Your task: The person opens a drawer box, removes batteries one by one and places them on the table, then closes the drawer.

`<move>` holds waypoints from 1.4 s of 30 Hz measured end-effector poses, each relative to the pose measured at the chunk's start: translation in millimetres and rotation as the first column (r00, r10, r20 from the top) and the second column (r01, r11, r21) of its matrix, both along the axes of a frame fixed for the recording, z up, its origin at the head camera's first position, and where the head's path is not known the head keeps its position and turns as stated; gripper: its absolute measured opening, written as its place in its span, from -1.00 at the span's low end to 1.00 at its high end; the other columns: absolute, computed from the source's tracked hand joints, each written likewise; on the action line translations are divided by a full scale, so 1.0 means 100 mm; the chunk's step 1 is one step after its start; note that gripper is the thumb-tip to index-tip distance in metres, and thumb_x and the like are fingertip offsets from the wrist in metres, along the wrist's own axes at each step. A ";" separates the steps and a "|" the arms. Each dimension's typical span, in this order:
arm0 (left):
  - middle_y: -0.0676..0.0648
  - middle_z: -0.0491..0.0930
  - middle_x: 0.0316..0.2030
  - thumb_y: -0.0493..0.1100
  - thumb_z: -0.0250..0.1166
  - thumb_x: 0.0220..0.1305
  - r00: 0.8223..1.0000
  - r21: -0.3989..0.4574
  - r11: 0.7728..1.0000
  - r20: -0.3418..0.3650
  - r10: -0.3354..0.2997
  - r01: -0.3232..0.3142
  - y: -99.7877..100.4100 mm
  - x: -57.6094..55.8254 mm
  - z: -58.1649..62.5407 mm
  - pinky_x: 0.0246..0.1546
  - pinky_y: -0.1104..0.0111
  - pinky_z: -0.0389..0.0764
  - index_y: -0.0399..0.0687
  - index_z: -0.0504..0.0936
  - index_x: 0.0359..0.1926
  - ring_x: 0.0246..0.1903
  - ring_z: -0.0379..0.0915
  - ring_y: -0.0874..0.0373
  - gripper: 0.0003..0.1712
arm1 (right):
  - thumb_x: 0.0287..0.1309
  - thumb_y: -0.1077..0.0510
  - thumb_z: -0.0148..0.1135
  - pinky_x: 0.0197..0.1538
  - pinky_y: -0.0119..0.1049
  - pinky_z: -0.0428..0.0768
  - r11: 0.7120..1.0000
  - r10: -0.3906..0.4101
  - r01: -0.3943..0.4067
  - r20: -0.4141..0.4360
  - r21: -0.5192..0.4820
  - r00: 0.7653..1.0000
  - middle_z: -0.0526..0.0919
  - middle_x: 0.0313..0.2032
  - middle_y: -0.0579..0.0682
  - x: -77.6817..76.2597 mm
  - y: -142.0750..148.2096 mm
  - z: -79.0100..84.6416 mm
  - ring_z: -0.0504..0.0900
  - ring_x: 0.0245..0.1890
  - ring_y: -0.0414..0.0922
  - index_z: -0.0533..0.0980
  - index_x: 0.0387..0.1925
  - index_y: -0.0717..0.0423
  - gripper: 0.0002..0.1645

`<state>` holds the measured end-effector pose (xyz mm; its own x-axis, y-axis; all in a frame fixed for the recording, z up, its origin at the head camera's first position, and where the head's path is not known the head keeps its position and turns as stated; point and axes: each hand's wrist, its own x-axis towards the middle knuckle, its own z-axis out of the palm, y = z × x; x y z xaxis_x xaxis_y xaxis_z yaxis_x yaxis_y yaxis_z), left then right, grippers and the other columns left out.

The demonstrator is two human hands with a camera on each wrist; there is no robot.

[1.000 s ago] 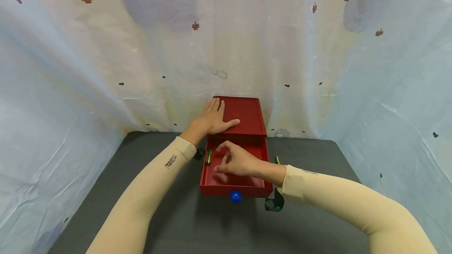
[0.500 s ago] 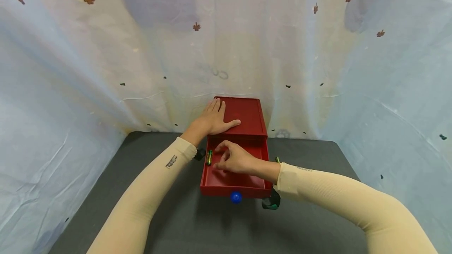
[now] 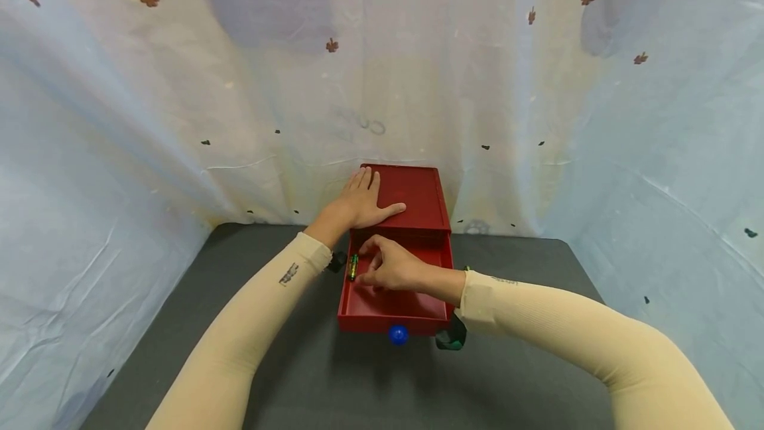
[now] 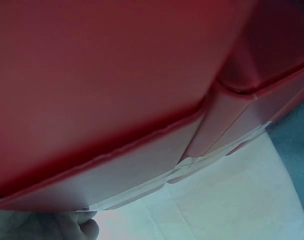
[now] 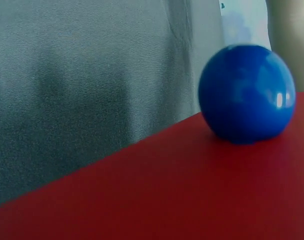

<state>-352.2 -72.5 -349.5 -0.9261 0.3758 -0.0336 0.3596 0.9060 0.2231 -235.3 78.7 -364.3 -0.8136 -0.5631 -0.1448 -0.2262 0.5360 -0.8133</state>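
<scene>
A red box (image 3: 412, 198) stands at the back of the table with its drawer (image 3: 394, 324) pulled out toward me. My left hand (image 3: 358, 208) lies flat on the box top, fingers spread. Inside the drawer, along its left wall, is a small green-and-gold battery (image 3: 353, 267). Over the drawer, my right hand (image 3: 394, 267) is bent with thumb and forefinger apart, their tips right beside the battery. A round blue knob (image 3: 398, 334) sits on the drawer front; in the right wrist view the blue knob (image 5: 247, 94) fills the right side. The left wrist view shows the box wall (image 4: 132, 172) up close.
A second battery (image 3: 467, 269) lies on the dark grey table (image 3: 513, 383) right of the box, mostly hidden behind my right wrist. A pale patterned curtain (image 3: 394, 85) hangs close behind the box and down both sides.
My right hand has moved slightly left across the drawer, bringing its fingertips up to the battery. The second battery has become more covered by the right wrist. My left hand stays in place.
</scene>
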 end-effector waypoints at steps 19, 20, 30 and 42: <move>-0.29 -0.37 0.72 0.65 -0.13 0.48 1.000 0.007 1.000 0.007 -0.006 0.006 0.00 0.01 0.01 0.69 0.07 -0.42 -0.24 -0.25 0.74 0.72 -0.54 -0.12 0.30 | 0.35 0.23 0.48 -0.47 -0.32 0.63 0.999 0.006 -0.008 0.056 0.042 0.998 0.72 -0.41 0.05 -0.13 -0.08 0.00 0.61 -0.55 -0.12 0.40 0.30 0.31 -0.38; -0.29 -0.37 0.72 0.65 -0.13 0.48 1.000 0.010 1.000 0.007 -0.006 0.006 0.00 0.01 0.01 0.69 0.07 -0.43 -0.24 -0.25 0.74 0.72 -0.54 -0.12 0.30 | 0.35 0.23 0.48 -0.47 -0.32 0.63 0.999 0.007 -0.009 0.050 0.042 0.999 0.72 -0.41 0.05 -0.13 -0.08 -0.01 0.60 -0.55 -0.12 0.41 0.29 0.30 -0.39; -0.29 -0.37 0.72 0.65 -0.13 0.48 1.000 0.011 1.000 0.013 -0.009 0.009 0.00 0.04 0.03 0.69 0.07 -0.43 -0.25 -0.25 0.73 0.72 -0.54 -0.13 0.30 | 0.33 0.28 0.46 -0.51 -0.37 0.54 0.999 0.004 -0.006 0.037 0.049 0.999 0.68 -0.42 0.03 -0.10 -0.11 0.00 0.54 -0.58 -0.15 0.44 0.26 0.30 -0.44; -0.29 -0.37 0.72 0.65 -0.13 0.48 1.000 0.015 1.000 0.007 -0.004 0.004 -0.01 0.03 0.03 0.69 0.06 -0.41 -0.25 -0.25 0.74 0.72 -0.52 -0.14 0.31 | 0.25 0.24 0.57 -0.42 -0.40 0.56 0.995 0.023 -0.019 -0.041 0.097 0.999 0.69 -0.40 0.01 -0.09 -0.14 -0.02 0.60 -0.49 -0.20 0.48 0.20 0.26 -0.42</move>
<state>-349.1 -73.5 -347.0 -0.9243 0.3801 -0.0346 0.3617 0.9012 0.2389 -244.7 64.5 -366.3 -0.8084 -0.5650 -0.1648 -0.2712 0.6061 -0.7478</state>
